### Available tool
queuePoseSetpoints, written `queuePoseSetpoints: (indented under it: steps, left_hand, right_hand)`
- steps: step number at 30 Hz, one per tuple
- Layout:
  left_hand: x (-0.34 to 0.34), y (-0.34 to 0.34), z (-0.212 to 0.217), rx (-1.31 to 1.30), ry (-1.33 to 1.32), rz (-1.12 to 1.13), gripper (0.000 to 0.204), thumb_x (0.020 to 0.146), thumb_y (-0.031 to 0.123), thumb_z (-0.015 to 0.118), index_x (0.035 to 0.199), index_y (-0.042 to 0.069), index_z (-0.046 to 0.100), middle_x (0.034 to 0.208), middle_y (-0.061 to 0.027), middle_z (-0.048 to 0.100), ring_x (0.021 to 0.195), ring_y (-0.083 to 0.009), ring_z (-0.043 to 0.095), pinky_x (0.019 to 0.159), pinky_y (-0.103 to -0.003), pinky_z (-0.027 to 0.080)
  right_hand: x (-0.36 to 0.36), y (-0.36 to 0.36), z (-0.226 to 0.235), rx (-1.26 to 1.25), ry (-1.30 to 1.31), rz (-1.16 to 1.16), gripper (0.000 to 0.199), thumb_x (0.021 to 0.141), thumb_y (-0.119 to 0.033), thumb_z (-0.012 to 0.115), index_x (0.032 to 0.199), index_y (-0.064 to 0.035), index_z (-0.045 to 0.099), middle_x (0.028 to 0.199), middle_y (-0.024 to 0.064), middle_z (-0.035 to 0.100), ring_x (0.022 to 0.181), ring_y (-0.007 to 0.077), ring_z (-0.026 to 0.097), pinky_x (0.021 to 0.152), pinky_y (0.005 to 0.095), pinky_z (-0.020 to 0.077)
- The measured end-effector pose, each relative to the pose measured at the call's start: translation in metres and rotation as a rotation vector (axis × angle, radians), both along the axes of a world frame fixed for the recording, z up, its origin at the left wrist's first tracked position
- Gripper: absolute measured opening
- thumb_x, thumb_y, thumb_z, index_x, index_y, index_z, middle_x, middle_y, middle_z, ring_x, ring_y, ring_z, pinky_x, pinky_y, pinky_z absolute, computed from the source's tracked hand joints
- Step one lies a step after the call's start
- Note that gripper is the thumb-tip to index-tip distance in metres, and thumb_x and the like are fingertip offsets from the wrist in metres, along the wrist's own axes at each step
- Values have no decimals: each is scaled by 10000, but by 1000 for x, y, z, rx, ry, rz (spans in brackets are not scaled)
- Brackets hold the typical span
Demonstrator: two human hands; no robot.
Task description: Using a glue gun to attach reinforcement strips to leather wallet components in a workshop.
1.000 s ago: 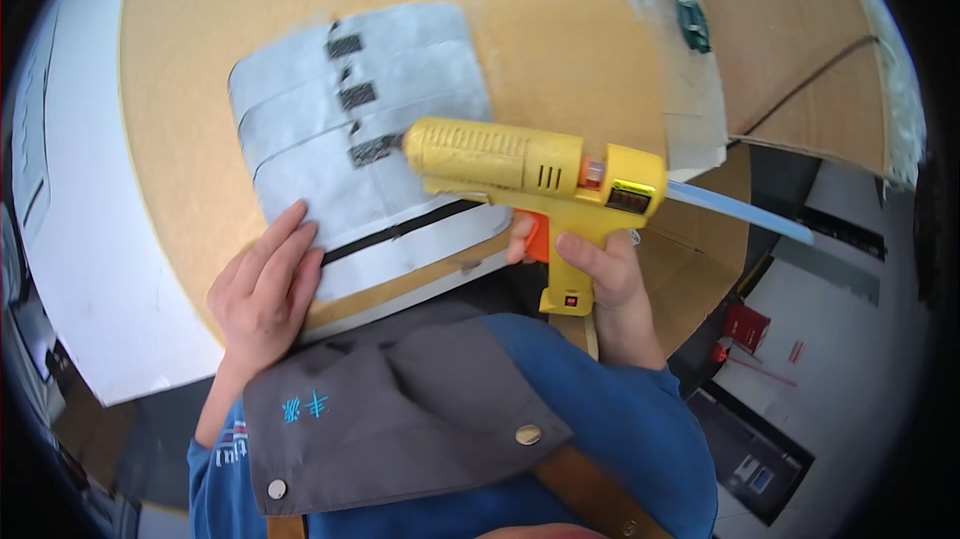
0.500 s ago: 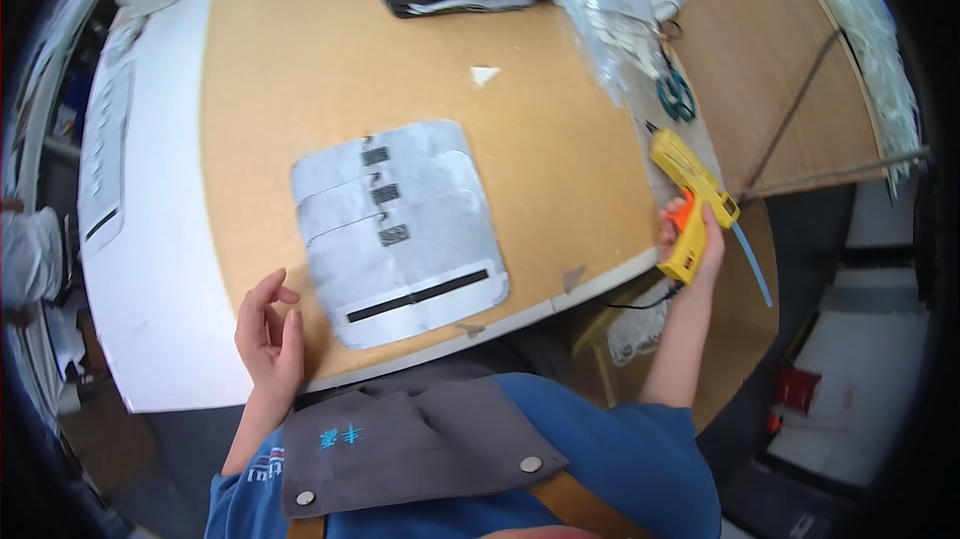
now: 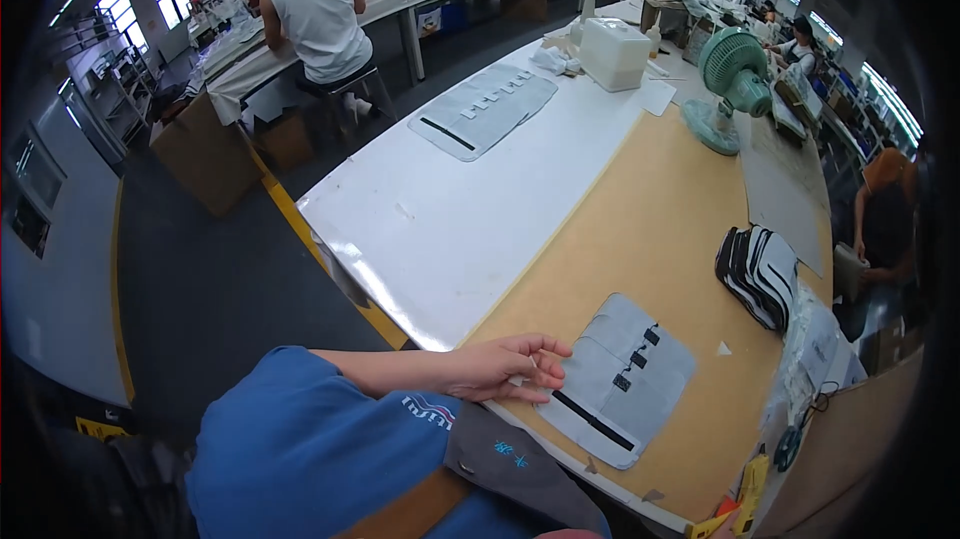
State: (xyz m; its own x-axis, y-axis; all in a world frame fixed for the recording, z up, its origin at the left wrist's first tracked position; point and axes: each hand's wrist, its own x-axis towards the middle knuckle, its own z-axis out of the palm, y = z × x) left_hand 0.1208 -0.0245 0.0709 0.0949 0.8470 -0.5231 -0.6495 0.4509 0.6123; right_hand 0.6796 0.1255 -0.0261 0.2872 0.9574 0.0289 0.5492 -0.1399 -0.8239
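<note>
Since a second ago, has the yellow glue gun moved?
Yes: the glue gun went right, from over the grey panel to near the right edge of the tan board.

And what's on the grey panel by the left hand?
The panel bears a black strip near one end and three dark patches; surface beneath them is covered.

From my remote post I saw: blue short-sleeved shirt (image 3: 285, 444) | white lettering (image 3: 428, 413) on it | dark grey apron bib (image 3: 525, 484) | turquoise characters (image 3: 511, 453) | brown strap (image 3: 415, 507) | small metal snap (image 3: 466, 469)
</note>
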Motion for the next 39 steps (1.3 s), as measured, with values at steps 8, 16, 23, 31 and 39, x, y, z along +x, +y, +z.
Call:
queuePoseSetpoints:
  steps: [8,16,23,31,39]
  left_hand:
    - [-12,-10,-14,84,39,-293,376,1060,325,382,1311,54,453,858,-46,592,499,-56,339,413,-200,254]
    - [43,-16,-14,388,384,-362,517,1072,470,297,1285,32,470,793,-39,600,543,-83,386,504,-225,341]
    - [46,-26,-26,403,431,-260,496,1075,433,342,1384,46,364,819,-5,515,579,-64,400,515,-223,348]
    - [52,-16,-34,399,314,-227,415,1078,407,356,1286,57,433,784,15,446,580,-57,353,512,-225,311]
    - [46,-16,-44,307,260,-152,290,1049,355,483,1075,69,522,762,41,461,597,-46,355,538,-218,305]
  right_hand:
    - [-96,-20,45,144,-631,-102,328,996,-363,549,932,-45,600,722,56,598,630,178,571,555,291,441]
    - [-330,-92,80,450,10,1002,250,740,-109,805,927,-39,655,904,96,648,803,248,621,682,346,505]
    - [-350,-108,71,609,-94,1123,288,721,-97,803,966,-20,673,967,107,649,875,308,602,779,387,474]
    - [-344,-109,70,757,-233,1010,206,751,-116,792,912,-66,673,902,45,656,851,246,617,775,380,437]
    - [-335,-103,59,406,81,828,132,827,-2,717,942,-17,656,889,110,684,751,254,685,670,337,540]
